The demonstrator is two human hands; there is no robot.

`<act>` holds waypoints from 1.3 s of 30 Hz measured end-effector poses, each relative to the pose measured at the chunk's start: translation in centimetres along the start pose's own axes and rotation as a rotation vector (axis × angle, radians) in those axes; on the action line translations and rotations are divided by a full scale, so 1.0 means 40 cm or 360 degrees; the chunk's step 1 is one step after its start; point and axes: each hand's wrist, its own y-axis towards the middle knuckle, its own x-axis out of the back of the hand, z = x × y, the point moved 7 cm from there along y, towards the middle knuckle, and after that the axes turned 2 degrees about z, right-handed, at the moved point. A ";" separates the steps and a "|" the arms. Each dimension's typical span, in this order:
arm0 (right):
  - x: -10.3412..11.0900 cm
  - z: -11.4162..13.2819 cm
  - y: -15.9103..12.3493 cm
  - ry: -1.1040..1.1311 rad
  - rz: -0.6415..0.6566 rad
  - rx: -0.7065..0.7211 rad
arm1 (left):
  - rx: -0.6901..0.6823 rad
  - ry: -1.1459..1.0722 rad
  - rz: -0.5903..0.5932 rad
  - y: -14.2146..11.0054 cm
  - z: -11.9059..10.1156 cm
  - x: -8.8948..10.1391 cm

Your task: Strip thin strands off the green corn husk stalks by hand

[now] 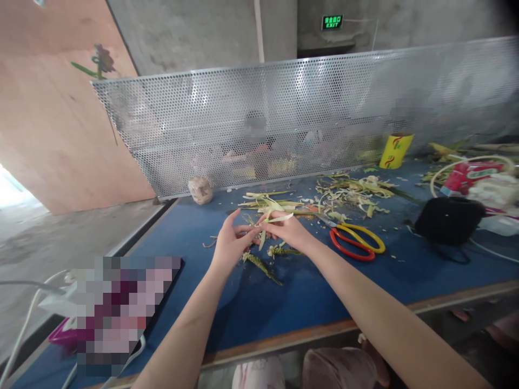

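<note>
My left hand [234, 243] and my right hand [288, 231] meet over the blue table. Between my right thumb and fingers is a pale green leaf strip [279, 218], with a loose end sticking out to the right. My left fingertips close on the lower part of the same bit of plant, where the exact grip is partly hidden. Just below the hands lie two knobbly green stalks [263, 267], one partly behind my right wrist. Scissors [339, 228] with one red and one yellow handle rest right of my right hand. Long leaf strips [253, 204] lie behind the hands.
A heap of plant scraps [357, 194] spreads at the back. A perforated metal screen [227, 119] stands along the far edge. There is a yellow roll [396, 151], a black object [449, 220], a whitish lump [200, 190] and a blurred-out flat object [133, 302] with cables.
</note>
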 end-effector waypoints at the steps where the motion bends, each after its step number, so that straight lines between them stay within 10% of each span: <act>1: 0.000 0.000 0.001 0.0000 0.0003 -0.0001 | -0.0021 0.0009 0.0007 0.000 -0.001 0.000; 23: -0.002 -0.033 0.010 0.0503 -0.0023 -0.0079 | -0.0190 0.0657 0.0028 0.002 0.010 0.013; 39: -0.059 -0.069 -0.016 0.0729 0.0261 -0.0468 | -0.0371 -0.0204 0.0001 0.011 -0.013 0.021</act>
